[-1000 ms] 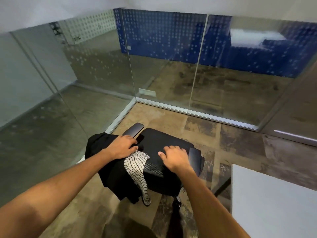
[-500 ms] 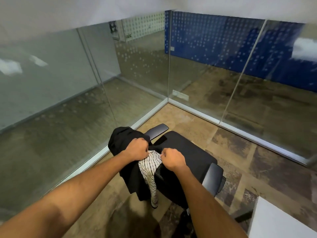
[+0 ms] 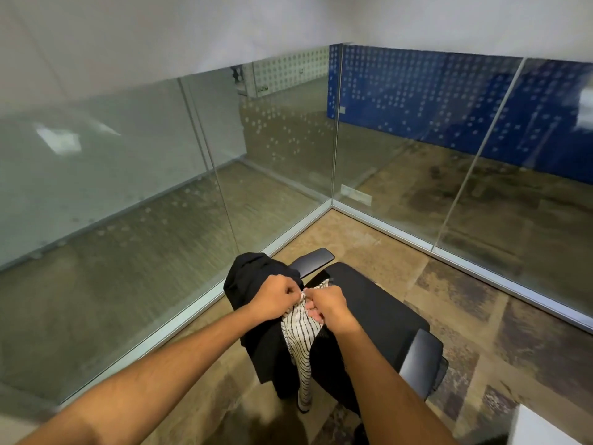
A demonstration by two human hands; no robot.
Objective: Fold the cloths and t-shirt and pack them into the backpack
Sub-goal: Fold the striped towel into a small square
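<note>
Both hands meet over the top of a black mesh-backed office chair [image 3: 378,319] with flat dark armrests. The left hand [image 3: 272,297] and the right hand [image 3: 327,308] each have their fingers curled, pinching the upper edge of a white cloth with thin black stripes [image 3: 300,345], knuckles almost touching. The striped cloth hangs down the chair's back, its lower end dangling near the floor. Just beside it, toward the chair's left armrest, a black garment [image 3: 253,284] is draped over the same backrest, under the left hand
</note>
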